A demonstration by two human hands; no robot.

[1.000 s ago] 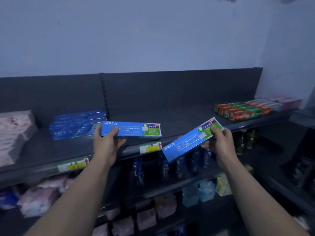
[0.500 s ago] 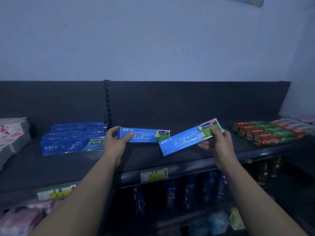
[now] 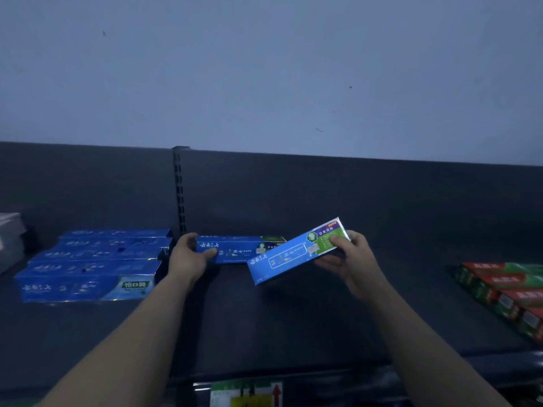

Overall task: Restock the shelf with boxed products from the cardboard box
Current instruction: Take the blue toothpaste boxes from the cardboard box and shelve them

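Two long blue toothpaste boxes are in my hands over the dark top shelf (image 3: 293, 324). My left hand (image 3: 188, 257) grips the left end of one blue box (image 3: 235, 249), which lies level near the back of the shelf. The second blue box (image 3: 296, 251) is tilted, its green end raised, and my right hand (image 3: 349, 257) holds that end. Its lower end overlaps the front of the first box. The cardboard box is out of view.
A row of several matching blue boxes (image 3: 91, 265) lies on the shelf to the left. Red and green toothpaste boxes (image 3: 511, 292) sit at the right edge. A white package (image 3: 10, 239) is at far left. A slotted upright (image 3: 178, 189) divides the back panel. Price tag (image 3: 246, 393) on the front rail.
Both hands have pushed forward over the shelf. The left box has gone back toward the rear panel and sits lower; the right box follows, still tilted. The camera has moved closer.
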